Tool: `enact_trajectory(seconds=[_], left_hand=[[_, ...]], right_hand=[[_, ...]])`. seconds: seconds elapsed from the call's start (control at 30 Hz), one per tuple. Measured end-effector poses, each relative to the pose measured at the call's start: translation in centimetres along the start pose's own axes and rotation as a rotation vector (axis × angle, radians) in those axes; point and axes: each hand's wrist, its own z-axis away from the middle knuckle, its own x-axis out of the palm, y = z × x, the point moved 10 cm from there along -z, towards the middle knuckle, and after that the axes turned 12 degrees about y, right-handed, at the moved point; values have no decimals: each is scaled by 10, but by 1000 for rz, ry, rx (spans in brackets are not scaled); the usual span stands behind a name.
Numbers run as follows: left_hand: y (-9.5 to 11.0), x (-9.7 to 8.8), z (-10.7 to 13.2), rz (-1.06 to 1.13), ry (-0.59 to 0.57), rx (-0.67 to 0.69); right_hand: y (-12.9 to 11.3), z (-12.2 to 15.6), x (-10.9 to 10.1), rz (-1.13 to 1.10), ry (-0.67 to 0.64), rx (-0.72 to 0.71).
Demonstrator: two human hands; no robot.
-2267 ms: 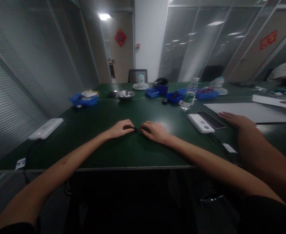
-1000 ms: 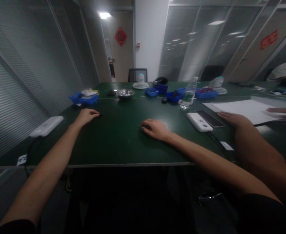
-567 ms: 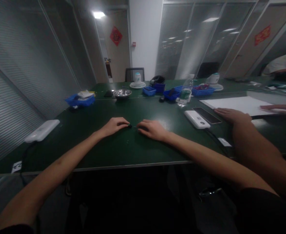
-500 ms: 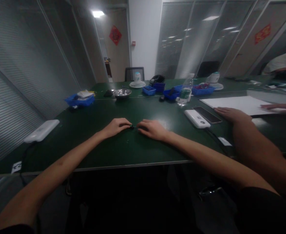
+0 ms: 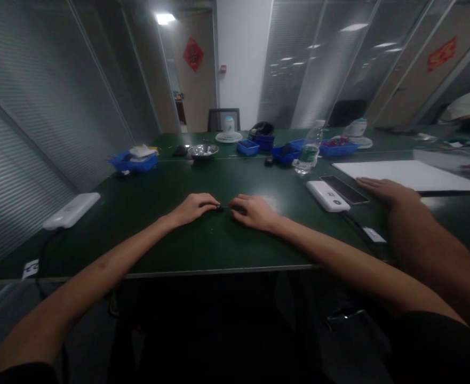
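Observation:
My left hand [image 5: 192, 209] rests on the green table, its thumb and forefinger pinching a small black piece [image 5: 219, 208] too small to name. Facing it, my right hand [image 5: 253, 212] is closed, with a thin metal rod [image 5: 225, 207] pointing out from its fingers toward the black piece. Most of the rod is hidden inside the hand, so I cannot tell what tool it belongs to. Whether its tip touches the piece is unclear. Tiny bits [image 5: 211, 231] lie on the table in front.
A white power bank [image 5: 327, 196] and a phone [image 5: 344, 190] lie to the right, beside a co-worker's arm [image 5: 430, 224] and a white sheet [image 5: 414, 175]. Farther back stand a water bottle [image 5: 309, 149], a metal bowl [image 5: 203, 152] and blue trays [image 5: 135, 163]. Another white power bank [image 5: 72, 210] lies left.
The view has shifted slightly, so everything sits a little farther right. Both hands keep nearly the same pose at the black piece. The co-worker's far hand has drawn back rightward from the white sheet.

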Motion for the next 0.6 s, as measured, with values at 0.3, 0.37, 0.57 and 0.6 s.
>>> enact_trajectory(seconds=[0.3, 0.37, 0.57, 0.6], left_hand=[[0, 0, 0, -11, 6, 36], [1, 0, 0, -6, 6, 38], [0, 0, 0, -2, -3, 31], [-1, 0, 1, 0, -3, 28]], right_hand=[[-4, 0, 4, 51, -32, -25], [-4, 0, 5, 49, -37, -27], [-2, 0, 7, 62, -62, 4], [-2, 0, 7, 67, -63, 8]])
